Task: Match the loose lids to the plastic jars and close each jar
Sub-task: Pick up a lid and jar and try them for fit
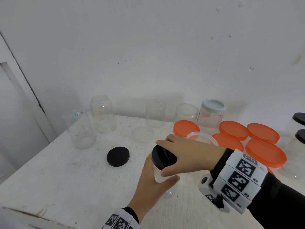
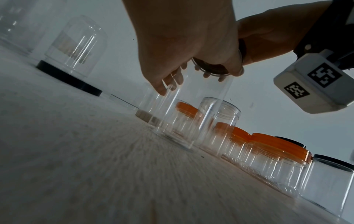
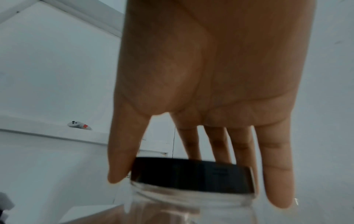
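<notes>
Your right hand (image 1: 186, 156) has its fingers and thumb wrapped round the black lid (image 1: 163, 157), sitting on the jar (image 2: 191, 115) mid-table (image 1: 66, 176). Your left hand (image 1: 151, 184) grips the jar's side. Spare black lid (image 1: 118, 156) lies just left; orange lids (image 1: 264, 152) are off right.

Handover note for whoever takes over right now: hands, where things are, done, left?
Right hand grips the black lid on top of the clear jar; the lid sits tilted, not seated.
Left hand holds that jar's body, steadying it on the table.
Done: two black-lidded jars at far right, one pale-lidded jar at the back.
Left: seat this lid. Spare black lid lies loose; orange lids are piled at right; open jars stand along the back.
</notes>
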A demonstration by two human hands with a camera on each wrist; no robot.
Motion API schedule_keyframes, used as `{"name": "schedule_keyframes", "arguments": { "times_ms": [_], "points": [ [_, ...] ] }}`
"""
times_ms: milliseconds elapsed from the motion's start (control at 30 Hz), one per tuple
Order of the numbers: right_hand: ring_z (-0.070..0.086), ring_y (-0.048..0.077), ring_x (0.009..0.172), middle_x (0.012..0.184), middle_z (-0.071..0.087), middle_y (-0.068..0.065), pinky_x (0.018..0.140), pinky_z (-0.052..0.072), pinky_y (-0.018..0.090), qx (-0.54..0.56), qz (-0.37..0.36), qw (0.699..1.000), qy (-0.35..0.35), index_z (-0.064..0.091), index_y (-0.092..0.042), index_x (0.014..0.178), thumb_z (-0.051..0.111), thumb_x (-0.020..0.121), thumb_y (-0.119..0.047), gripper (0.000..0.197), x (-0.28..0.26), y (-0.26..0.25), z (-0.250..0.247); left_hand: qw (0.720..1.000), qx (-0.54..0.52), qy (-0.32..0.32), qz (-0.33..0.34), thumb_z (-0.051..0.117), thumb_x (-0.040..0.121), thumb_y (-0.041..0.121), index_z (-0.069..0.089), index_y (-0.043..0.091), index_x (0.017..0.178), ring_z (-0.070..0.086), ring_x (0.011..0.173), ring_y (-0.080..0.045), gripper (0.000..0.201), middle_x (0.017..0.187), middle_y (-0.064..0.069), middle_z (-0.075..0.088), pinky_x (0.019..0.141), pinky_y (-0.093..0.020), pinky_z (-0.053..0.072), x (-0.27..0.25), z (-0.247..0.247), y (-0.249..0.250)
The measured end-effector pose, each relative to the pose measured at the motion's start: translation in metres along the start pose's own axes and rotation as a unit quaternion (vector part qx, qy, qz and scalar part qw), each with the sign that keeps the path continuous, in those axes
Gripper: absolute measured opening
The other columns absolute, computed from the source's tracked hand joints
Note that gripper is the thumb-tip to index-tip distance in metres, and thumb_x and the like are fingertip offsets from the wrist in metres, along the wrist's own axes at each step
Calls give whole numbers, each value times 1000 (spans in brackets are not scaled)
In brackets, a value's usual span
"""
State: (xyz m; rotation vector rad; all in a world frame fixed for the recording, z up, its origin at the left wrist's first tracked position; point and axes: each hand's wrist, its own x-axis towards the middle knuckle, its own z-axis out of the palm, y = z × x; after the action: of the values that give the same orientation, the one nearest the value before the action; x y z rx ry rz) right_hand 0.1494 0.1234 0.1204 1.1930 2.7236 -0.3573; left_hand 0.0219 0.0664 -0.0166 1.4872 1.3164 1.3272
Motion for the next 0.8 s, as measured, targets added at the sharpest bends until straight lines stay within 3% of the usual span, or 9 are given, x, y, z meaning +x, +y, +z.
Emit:
{"name": "schedule_keyframes", "arguments": {
  "times_ms": [100, 267, 400, 500, 600, 733, 800],
  "points": [
    [41, 16, 110, 127, 42, -3, 92, 45, 36, 1, -14, 1000, 16, 30, -28, 142, 59, 80, -61, 76, -1, -1, 4, 1000, 1, 1, 1, 75, 65, 58, 29, 66, 123, 43, 123, 9, 74, 127, 34, 46, 89, -9, 41, 0, 0, 1],
    [42, 17, 107, 122, 43, -2, 89, 44, 33, 1, -17, 999, 41, 32, -28, 141, 58, 80, -63, 75, -1, 1, 8, 1000, -3, -3, 1, 75, 66, 59, 29, 53, 132, 43, 125, 6, 81, 131, 29, 47, 98, -18, 41, -1, 0, 2],
    [41, 14, 100, 112, 42, -5, 80, 42, 30, -19, -1, 997, 71, 36, -28, 136, 53, 77, -72, 75, 0, -1, 13, 1000, -3, 2, -2, 75, 66, 55, 31, 49, 134, 45, 123, 8, 81, 127, 33, 47, 95, -13, 44, -1, 1, 2],
    [41, 14, 99, 110, 41, -5, 79, 42, 30, -25, 5, 996, 87, 37, -28, 135, 51, 76, -74, 76, 0, -1, 16, 1000, -4, 3, -3, 75, 67, 54, 32, 47, 135, 45, 122, 8, 81, 127, 34, 47, 91, -8, 44, 0, 2, 0],
    [41, 14, 101, 114, 41, -6, 81, 41, 29, 0, 5, 997, 81, 34, -29, 137, 53, 77, -73, 77, -2, 1, 17, 1000, -5, 2, -12, 75, 66, 56, 30, 52, 133, 45, 123, 8, 81, 129, 31, 47, 96, -13, 45, 0, 3, -2],
    [42, 14, 110, 125, 40, -6, 93, 45, 34, 53, -12, 998, 41, 32, -29, 139, 60, 78, -66, 76, -6, 7, 10, 1000, -6, 3, -16, 74, 61, 67, 27, 70, 120, 43, 119, 15, 76, 123, 40, 45, 82, 1, 41, 1, 3, 0],
    [39, 13, 117, 133, 36, -8, 98, 42, 35, 59, -28, 998, 26, 29, -29, 143, 61, 80, -62, 78, -6, 9, 8, 1000, -9, 5, -13, 74, 61, 65, 27, 74, 116, 42, 116, 18, 73, 121, 43, 45, 78, 5, 37, 1, 3, 1]
  ]
}}
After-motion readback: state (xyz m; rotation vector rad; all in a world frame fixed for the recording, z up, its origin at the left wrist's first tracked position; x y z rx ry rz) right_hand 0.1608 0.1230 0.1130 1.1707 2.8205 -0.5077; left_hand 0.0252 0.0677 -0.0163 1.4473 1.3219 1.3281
